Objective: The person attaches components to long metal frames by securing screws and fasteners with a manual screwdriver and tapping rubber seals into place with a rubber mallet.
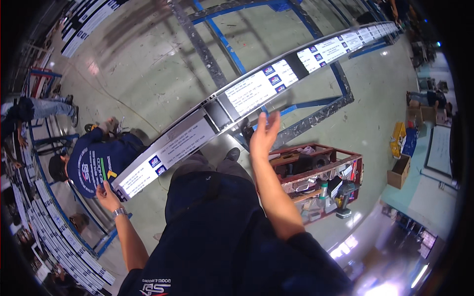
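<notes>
Head view. Long film-wrapped profile: spans 8 to 2 o'clock, over blue-and-black frame, 1 o'clock. Left hand, 8 o'clock: gripping near end. Right hand, 2 o'clock: open, beside the edge; contact unclear. Hazards, judged: one-handed hold could let the profile tip or slide; a careless swing could knock crouching co-worker, 9 o'clock.

Your bar is long and narrow, partly faced with white printed film, and slants from near left to far right.
</notes>
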Available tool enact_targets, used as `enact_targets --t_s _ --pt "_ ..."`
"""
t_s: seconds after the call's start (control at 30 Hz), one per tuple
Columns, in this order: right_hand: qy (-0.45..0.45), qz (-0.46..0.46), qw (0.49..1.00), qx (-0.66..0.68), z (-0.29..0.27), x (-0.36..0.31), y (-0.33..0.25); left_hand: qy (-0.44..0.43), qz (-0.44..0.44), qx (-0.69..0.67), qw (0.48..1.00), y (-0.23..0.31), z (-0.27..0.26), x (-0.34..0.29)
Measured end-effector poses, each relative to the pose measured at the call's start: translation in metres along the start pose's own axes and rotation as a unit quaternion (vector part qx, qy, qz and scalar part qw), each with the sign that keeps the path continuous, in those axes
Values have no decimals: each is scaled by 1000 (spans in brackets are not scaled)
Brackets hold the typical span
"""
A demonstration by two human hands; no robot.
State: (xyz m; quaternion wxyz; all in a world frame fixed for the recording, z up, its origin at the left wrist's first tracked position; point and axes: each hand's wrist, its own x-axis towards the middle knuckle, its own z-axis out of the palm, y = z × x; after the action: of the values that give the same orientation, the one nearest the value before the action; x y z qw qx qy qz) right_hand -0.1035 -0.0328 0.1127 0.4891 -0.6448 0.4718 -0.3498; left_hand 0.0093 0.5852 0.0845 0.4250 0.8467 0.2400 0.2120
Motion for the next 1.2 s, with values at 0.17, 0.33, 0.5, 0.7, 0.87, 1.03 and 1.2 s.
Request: enact_targets --t_s 0.17,0.33,0.5,0.7,0.87,1.03,1.2 --pt "0 223 971 87 20 -14 -1 -383 203 -73 898 278 184 -105" --pt "68 214 969 107 85 -42 -9 -585 424 86 686 329 337 -187" --pt "163 233 958 38 92 -39 -29 -600 488 224 593 350 366 -226" --pt "145 269 945 -119 88 -26 -45 -629 468 180 594 361 372 -235" --pt "149 210 956 -140 95 -31 -33 -683 406 165 584 356 377 -229" --pt "138 207 960 -132 98 -39 -35 -698 406 161 567 344 386 -221" --pt "154 230 951 -137 96 -37 -34 -693 428 156 558 346 383 -225"
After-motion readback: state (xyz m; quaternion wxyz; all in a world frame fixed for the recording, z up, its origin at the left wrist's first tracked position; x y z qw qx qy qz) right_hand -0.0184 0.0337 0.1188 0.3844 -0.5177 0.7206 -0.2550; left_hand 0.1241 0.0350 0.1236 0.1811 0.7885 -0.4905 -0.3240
